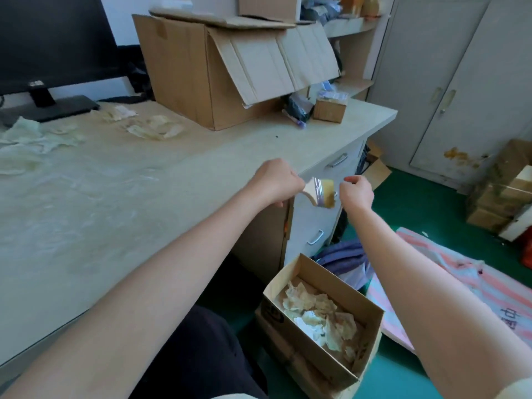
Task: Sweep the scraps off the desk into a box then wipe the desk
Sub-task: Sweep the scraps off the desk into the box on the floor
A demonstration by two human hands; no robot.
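My left hand (275, 180) grips the wooden handle of a small paintbrush (321, 192), held past the desk's front edge above the floor. My right hand (357, 191) is just right of the bristles, with its fingertips pinching at them. Below on the green floor stands an open cardboard box (371, 309) with crumpled pale scraps (322, 315) inside. The beige desk (121, 203) carries more pale scraps (155, 128) at its far left and back, plus thin fluff across the top.
A large open carton (184, 70) stands at the desk's back, a small box (329, 109) beside it. A black monitor (49, 41) is at the far left. Drawers (322, 214) front the desk. Striped cloth (449, 272) and stacked boxes (495, 194) lie on the floor at right.
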